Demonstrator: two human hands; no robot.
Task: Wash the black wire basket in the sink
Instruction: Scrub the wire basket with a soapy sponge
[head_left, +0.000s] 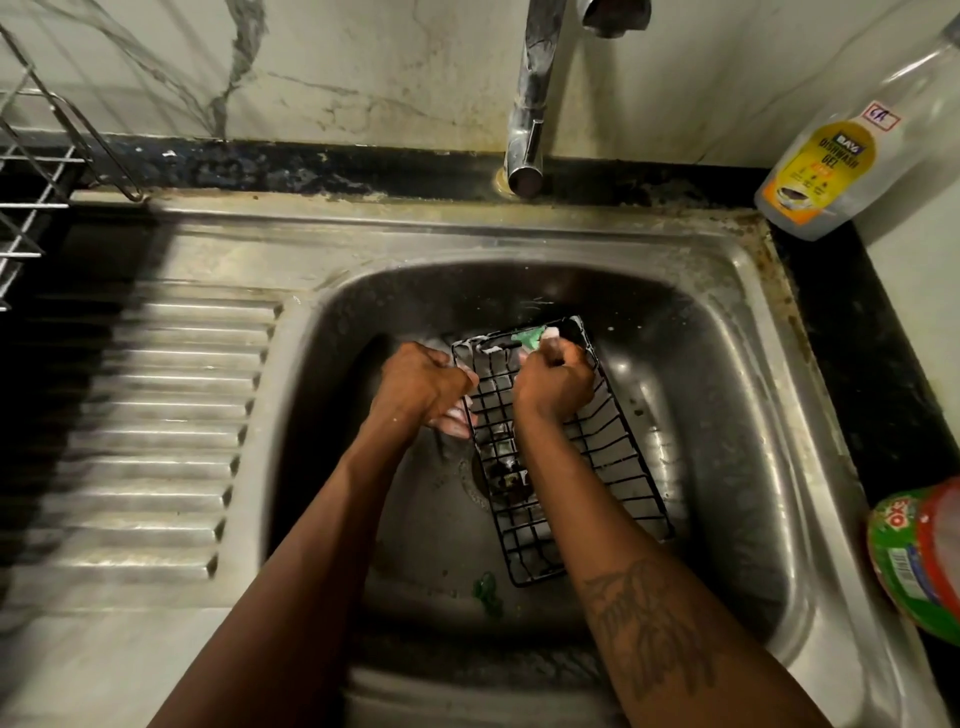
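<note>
Directly in front of the tap (527, 119), down in the sink (727, 364): black wire basket (613, 457) lies on the basin floor, one short end toward the tap, the other toward the person; it covers most of the drain; white foam on the wires at the tap-side end.
Left hand (421, 387): just left of the tap's line, fingers curled round the basket's left rim, holding it; fingertips soapy.
Right hand (553, 384): just right of the tap's line, closed on a green scrub pad (527, 340); pad pressed against the basket's tap-side end; forearm crosses over the basket; tattoo on the forearm.
Small green scrap (488, 592) on the basin floor, far from the tap, just beside the basket's near corner.
Right of the tap: dishwash gel bottle (826, 166) on the dark counter; further right and nearer the person, a green and red pack (914, 551), partly cut off.
Left of the tap: ribbed drainboard (171, 405); metal wire rack (31, 208) beyond it at the frame edge.
No water visible from the tap.
</note>
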